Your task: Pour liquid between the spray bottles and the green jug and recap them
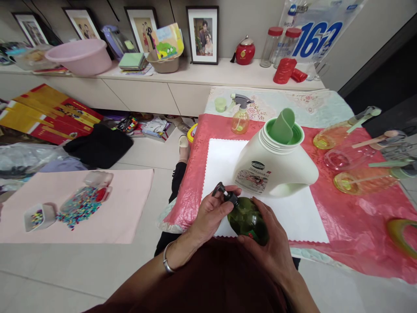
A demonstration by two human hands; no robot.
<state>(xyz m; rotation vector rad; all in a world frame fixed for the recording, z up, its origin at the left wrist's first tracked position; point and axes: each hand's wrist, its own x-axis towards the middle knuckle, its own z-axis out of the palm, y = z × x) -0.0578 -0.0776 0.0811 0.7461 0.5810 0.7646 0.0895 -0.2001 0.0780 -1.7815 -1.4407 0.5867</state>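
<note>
My right hand is wrapped around a dark green pump bottle, which tilts toward the left in front of my body. The fingers of my left hand are closed on the black pump head at the bottle's neck. Whether the pump is screwed tight, I cannot tell. Just beyond stands a large white detergent jug on a white sheet. Its mouth is uncapped, with a green pouring spout showing inside the rim.
A spray bottle and a small green cup stand behind the jug. Several spray bottles lie at the right, near a roll of tape. On the floor at left, a pink sheet bears spilled coloured beads.
</note>
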